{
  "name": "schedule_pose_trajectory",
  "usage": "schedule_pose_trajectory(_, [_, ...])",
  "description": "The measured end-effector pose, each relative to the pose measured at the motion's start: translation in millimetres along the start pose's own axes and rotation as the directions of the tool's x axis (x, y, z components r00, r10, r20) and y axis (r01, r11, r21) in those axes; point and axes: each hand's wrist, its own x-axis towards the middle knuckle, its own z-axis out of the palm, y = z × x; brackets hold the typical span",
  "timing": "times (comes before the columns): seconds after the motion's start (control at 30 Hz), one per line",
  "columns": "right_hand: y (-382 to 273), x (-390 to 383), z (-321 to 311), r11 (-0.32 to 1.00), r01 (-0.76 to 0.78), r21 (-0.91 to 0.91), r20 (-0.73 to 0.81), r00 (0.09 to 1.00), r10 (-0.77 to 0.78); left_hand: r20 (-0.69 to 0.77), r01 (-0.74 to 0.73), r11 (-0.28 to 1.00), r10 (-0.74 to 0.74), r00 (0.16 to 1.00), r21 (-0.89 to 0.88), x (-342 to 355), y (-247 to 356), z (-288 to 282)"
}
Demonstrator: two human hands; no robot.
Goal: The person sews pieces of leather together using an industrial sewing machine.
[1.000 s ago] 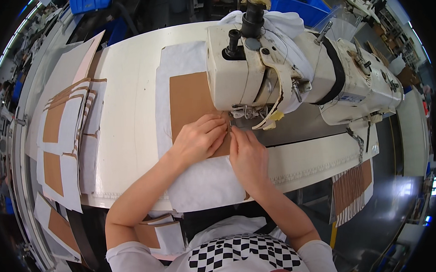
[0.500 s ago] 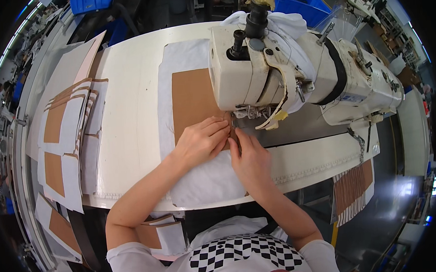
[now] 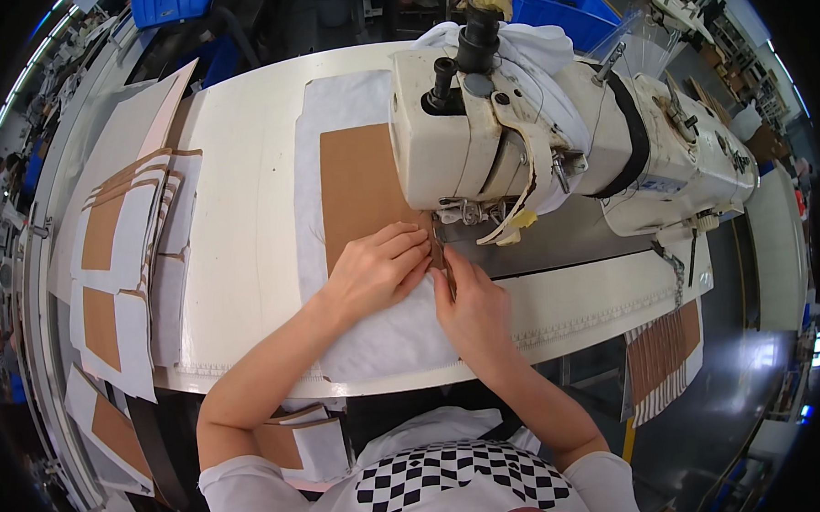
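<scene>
A brown fabric piece [image 3: 356, 176] on a larger white backing sheet [image 3: 390, 330] lies at the left of the white sewing machine [image 3: 460, 144], its right edge at the needle and presser foot [image 3: 472, 212]. My left hand [image 3: 378, 266] presses on this brown piece with fingers curled together at its right edge. Just right of it, my right hand [image 3: 467, 304] pinches the same edge at a narrow folded brown strip, below the presser foot. The fingertips of both hands are close together and partly hide the edge.
Stacked white-and-brown pieces [image 3: 108, 251] lie at the table's [image 3: 232, 172] left side. Below its right front edge hangs a bundle of striped brown pieces [image 3: 661, 355]. Blue bins [image 3: 555, 7] stand behind the table, and a pale work surface [image 3: 776, 249] stands to the right.
The brown piece and backing have slid away from me along the needle line. My hands have shifted slightly, the right one a little rightward and down, both still at the edge.
</scene>
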Motion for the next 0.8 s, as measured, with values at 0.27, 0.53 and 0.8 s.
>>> schedule_pose_trajectory(0.27, [-0.7,3.3,1.6,0.992,0.017,-0.126,0.053,0.999,-0.011,-0.002,0.020,1.000,-0.020,1.000,0.011,7.0,-1.2,-0.2])
schedule_pose_trajectory(0.53, [1.7,-0.7,0.4,1.000,0.012,-0.022,-0.003,1.000,-0.012,0.001,-0.002,1.000,0.002,1.000,-0.014,0.9,-0.8,-1.0])
schedule_pose_trajectory(0.8, [3.4,5.9,5.4,0.991,0.054,-0.119,0.008,0.999,-0.054,-0.002,0.008,1.000,-0.008,1.000,0.024,8.6,-5.6,2.1])
